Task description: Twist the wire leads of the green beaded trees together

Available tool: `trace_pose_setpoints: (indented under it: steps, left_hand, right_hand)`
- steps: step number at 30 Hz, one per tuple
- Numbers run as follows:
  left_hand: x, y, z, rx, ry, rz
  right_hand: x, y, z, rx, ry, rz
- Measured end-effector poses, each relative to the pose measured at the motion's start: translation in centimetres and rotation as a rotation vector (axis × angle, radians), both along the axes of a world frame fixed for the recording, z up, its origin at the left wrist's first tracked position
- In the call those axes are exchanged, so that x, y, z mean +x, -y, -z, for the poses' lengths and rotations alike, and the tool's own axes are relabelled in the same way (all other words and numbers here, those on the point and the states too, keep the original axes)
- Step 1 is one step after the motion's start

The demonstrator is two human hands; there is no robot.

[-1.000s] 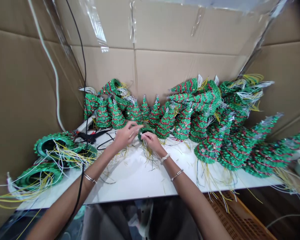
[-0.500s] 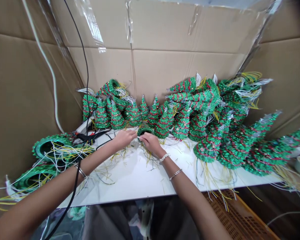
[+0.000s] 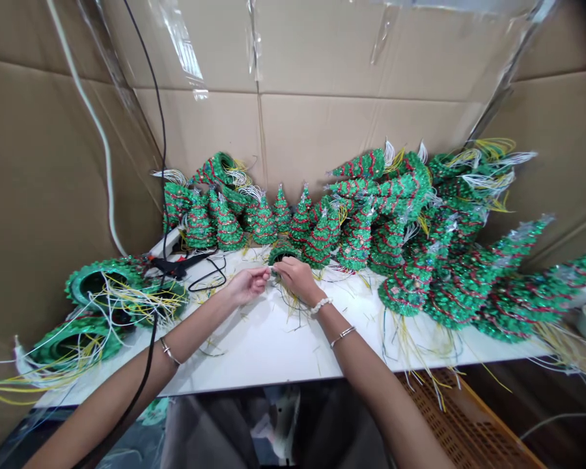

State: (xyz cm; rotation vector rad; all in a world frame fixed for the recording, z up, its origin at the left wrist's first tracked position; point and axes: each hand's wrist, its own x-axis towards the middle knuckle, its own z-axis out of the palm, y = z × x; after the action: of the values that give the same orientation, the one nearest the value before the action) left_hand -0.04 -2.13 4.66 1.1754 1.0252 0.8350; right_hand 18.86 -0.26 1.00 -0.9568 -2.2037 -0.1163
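Observation:
In the middle of the white table, my left hand and my right hand meet at the fingertips. Both are closed in a pinch on a short, thin pale piece, which looks like a wire; its details are too small to make out. Just behind the fingers lies a small green Christmas tree on its side, its dark hollow base facing me and partly hidden by my right hand. Loose thin wires hang below my right hand.
Decorated trees crowd the back and right. More lie at left, hollow bases trailing white and yellow wires. A black and orange tool with a cord is behind my left hand. An orange crate stands below at right; cardboard walls surround the table.
My left hand has turned so its curled fingers show, and its forearm has shifted right and down. My right hand stays nearly in place, its fingers still at the pale piece.

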Motion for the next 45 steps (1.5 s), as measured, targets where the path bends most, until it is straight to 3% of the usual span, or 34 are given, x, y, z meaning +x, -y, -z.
trace_pose_setpoints:
  steps: [2,6,8,10,12,14,19,21,22,24,27,29,32,36,45]
  left_hand:
    - [0.0,0.2,-0.3,0.218,-0.239,-0.062]
    - [-0.5,1.2,-1.2,0.915,-0.988,-0.134]
    - [-0.7,1.4,-1.6,1.115,-1.239,-0.088]
    - [-0.9,1.4,-1.6,1.206,-1.318,-0.036]
    - [-0.8,1.3,-1.4,1.206,-1.228,-0.042]
    - [-0.5,1.1,-0.9,1.052,-0.995,-0.091]
    - [0.1,0.4,0.2,0.161,-0.243,-0.075]
    - [-0.1,0.3,0.2,-0.008,-0.116,-0.019]
    - [-0.3,0.4,0.2,-0.008,-0.125,-0.005]
    - [-0.9,0.6,0.0,0.177,-0.28,-0.037]
    - [-1.8,1.2,0.0,0.755,-0.714,-0.151]
    - [-2.4,1.4,0.2,1.113,-0.973,-0.161]
    - [-2.8,1.2,0.6,1.408,-1.212,-0.133]
    - [-3.0,0.7,0.6,1.516,-1.304,-0.11]
    - [-2.8,1.1,0.1,1.436,-1.213,-0.062]
  right_hand:
    - [0.1,0.0,0.1,-0.009,-0.022,0.013]
    - [0.2,-0.1,0.1,-0.015,-0.074,0.02]
    - [0.2,-0.2,0.1,-0.018,-0.073,0.018]
    - [0.2,-0.1,0.1,-0.021,-0.065,0.014]
    - [0.2,-0.1,0.1,-0.026,-0.066,0.005]
    - [0.2,-0.1,0.2,-0.032,-0.073,-0.003]
    - [0.1,-0.3,0.6,-0.043,-0.05,-0.025]
    - [0.0,-0.3,0.7,-0.05,-0.052,-0.028]
    - [0.0,-0.3,0.7,-0.057,-0.057,-0.033]
    - [-0.1,-0.2,0.7,-0.068,-0.08,-0.047]
    - [-0.1,0.0,0.6,-0.069,-0.121,-0.064]
    - [-0.1,0.1,0.5,-0.067,-0.138,-0.067]
    - [-0.1,0.2,0.4,-0.074,-0.135,-0.075]
    - [-0.1,0.3,0.4,-0.071,-0.123,-0.074]
    - [-0.1,0.3,0.3,-0.098,-0.108,-0.051]
